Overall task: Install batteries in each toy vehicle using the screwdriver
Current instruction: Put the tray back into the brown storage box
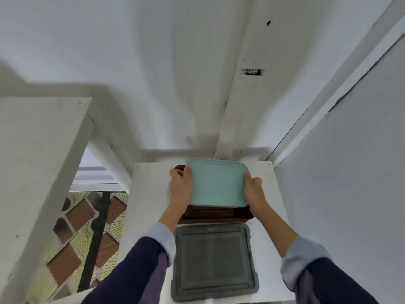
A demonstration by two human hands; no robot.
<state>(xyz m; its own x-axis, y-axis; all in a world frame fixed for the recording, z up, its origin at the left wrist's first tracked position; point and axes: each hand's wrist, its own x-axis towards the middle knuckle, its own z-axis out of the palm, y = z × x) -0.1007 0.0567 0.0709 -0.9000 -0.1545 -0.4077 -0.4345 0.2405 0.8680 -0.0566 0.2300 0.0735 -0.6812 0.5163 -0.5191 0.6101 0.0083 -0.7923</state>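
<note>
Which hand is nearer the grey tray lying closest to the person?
Left, narrowly. The left hand grips the teal tray's left edge, the right hand its right edge, both beyond the grey tray.

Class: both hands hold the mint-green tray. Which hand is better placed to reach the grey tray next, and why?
Neither clearly: the left hand and right hand each grip an opposite edge of the mint-green plastic tray, and the grey plastic tray lies centred between the forearms.

**Both arms out, hands closed on a lid**

I have both arms stretched forward, dark sleeves pushed back over pale cuffs, forearms bare. My left hand [180, 189] grips the left edge of the green lid [217, 183], thumb on top. My right hand [254, 189] clamps the right edge, wrist bent inward.
</note>
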